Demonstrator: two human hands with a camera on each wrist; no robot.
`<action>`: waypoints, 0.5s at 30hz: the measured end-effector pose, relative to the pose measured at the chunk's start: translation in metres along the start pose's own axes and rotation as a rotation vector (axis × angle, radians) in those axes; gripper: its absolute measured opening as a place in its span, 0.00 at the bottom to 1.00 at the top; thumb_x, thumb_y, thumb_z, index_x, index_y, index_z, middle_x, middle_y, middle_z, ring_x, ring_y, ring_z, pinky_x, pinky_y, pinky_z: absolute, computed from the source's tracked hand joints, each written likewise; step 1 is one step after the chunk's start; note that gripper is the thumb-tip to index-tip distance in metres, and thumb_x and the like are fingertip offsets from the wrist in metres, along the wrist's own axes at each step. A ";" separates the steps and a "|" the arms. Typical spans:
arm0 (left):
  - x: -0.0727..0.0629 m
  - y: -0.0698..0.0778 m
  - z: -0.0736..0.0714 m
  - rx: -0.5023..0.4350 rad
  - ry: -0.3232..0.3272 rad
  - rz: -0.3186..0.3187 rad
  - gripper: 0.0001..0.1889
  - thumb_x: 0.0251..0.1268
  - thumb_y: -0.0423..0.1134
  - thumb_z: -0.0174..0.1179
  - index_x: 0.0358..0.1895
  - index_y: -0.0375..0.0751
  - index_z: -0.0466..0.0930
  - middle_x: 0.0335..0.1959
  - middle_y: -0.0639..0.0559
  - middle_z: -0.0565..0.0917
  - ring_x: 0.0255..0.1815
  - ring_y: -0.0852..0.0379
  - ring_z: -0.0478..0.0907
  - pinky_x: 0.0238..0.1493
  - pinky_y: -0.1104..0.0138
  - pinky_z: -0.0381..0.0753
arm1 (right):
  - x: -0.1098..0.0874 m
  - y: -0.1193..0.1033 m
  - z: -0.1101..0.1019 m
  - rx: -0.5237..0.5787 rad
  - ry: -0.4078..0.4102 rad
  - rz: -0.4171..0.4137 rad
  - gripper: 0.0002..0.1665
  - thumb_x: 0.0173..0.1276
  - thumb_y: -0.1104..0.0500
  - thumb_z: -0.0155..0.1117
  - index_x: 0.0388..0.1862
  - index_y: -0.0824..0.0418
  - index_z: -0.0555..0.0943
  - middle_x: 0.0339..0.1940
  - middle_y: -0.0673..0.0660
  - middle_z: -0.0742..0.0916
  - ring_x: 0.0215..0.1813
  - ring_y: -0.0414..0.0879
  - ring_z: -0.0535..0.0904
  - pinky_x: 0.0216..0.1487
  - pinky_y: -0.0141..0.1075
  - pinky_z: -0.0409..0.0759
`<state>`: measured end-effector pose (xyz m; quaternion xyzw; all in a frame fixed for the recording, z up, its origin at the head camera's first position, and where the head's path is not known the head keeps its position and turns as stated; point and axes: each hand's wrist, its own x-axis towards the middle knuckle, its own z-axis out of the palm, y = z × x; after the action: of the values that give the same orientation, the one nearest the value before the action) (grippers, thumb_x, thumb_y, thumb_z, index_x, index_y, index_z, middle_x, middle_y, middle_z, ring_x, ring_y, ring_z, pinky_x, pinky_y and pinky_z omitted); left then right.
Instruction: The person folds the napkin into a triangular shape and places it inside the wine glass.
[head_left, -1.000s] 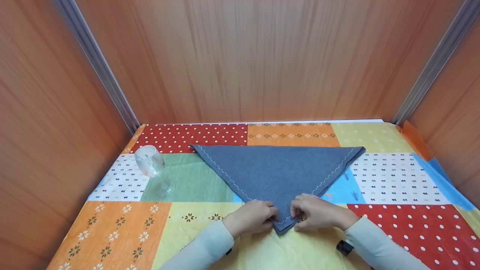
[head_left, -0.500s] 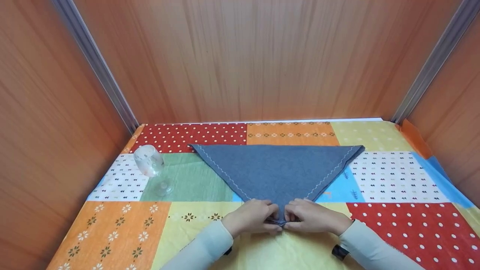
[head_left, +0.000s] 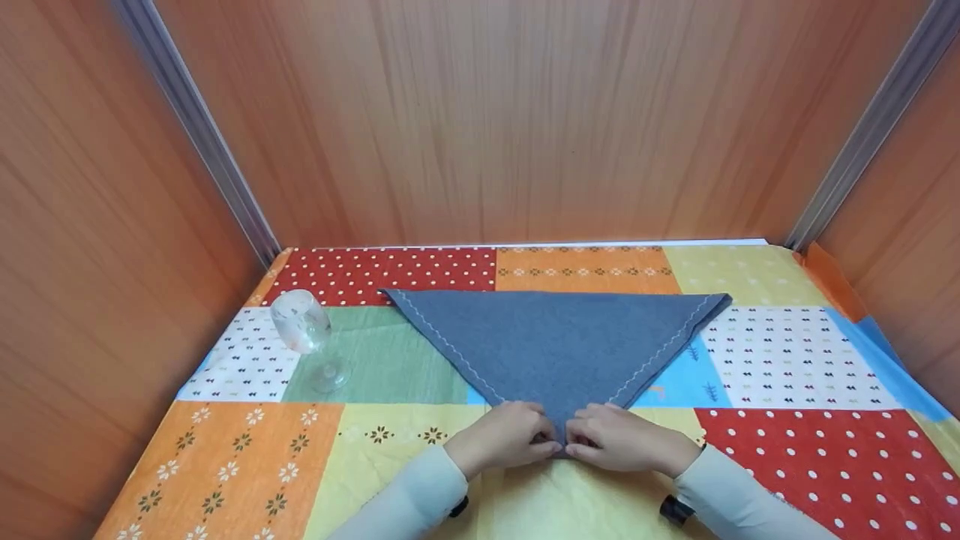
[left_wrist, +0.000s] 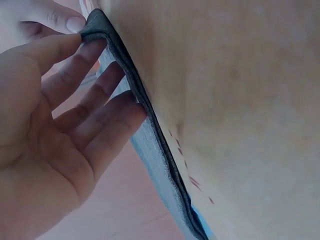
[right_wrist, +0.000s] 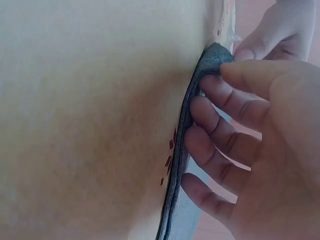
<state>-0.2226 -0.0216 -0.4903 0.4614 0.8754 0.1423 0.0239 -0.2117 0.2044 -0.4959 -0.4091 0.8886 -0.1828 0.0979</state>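
A grey-blue cloth napkin (head_left: 555,345) lies folded in a triangle, its long edge at the far side and white zigzag stitching along both slanted sides. At its near corner, my left hand (head_left: 510,435) pinches the cloth between thumb and forefinger. The right hand (head_left: 630,439) pinches the same corner from the other side, nearly meeting the left. Seen from the left wrist, the layered edge of the napkin (left_wrist: 142,102) runs past the other bent fingers. The right wrist view shows the thumb and forefinger on the napkin's corner (right_wrist: 212,57). Both hands partly cover the tip.
A clear stemmed glass (head_left: 300,322) stands to the left of the napkin. A patchwork-patterned tablecloth (head_left: 240,465) covers the table. Wood-grain panels (head_left: 540,120) enclose the back and both sides.
The right hand has moved left along the napkin's edge to the near corner, beside the left hand. The pointed tip that stuck out between the hands now looks blunt. The glass has not moved.
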 end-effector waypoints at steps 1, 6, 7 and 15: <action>0.000 0.001 0.001 0.002 0.001 -0.008 0.10 0.69 0.48 0.64 0.34 0.49 0.90 0.28 0.61 0.80 0.28 0.68 0.73 0.31 0.75 0.72 | 0.000 -0.001 0.000 -0.012 -0.004 0.002 0.11 0.78 0.51 0.58 0.31 0.47 0.78 0.26 0.37 0.71 0.32 0.36 0.66 0.37 0.34 0.64; 0.003 0.002 0.003 0.026 0.009 -0.029 0.12 0.69 0.48 0.64 0.29 0.50 0.89 0.25 0.61 0.78 0.25 0.67 0.71 0.29 0.74 0.71 | 0.003 -0.005 0.001 -0.049 0.005 0.012 0.11 0.77 0.52 0.57 0.31 0.49 0.78 0.26 0.39 0.71 0.32 0.38 0.65 0.37 0.35 0.63; 0.004 0.002 0.004 0.037 0.017 -0.026 0.12 0.70 0.47 0.63 0.27 0.50 0.88 0.24 0.61 0.77 0.24 0.67 0.70 0.27 0.73 0.70 | 0.003 -0.005 0.001 -0.056 0.009 0.013 0.12 0.77 0.52 0.57 0.30 0.50 0.77 0.26 0.39 0.71 0.32 0.38 0.65 0.37 0.35 0.63; 0.008 0.004 0.008 0.117 0.061 -0.055 0.13 0.67 0.46 0.66 0.24 0.50 0.81 0.23 0.61 0.77 0.24 0.65 0.73 0.29 0.67 0.76 | 0.008 -0.006 0.003 -0.087 -0.002 0.032 0.13 0.75 0.54 0.56 0.27 0.48 0.73 0.25 0.41 0.69 0.29 0.40 0.63 0.35 0.37 0.59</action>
<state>-0.2227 -0.0108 -0.4959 0.4333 0.8948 0.1042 -0.0256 -0.2122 0.1938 -0.4964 -0.3987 0.9022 -0.1418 0.0837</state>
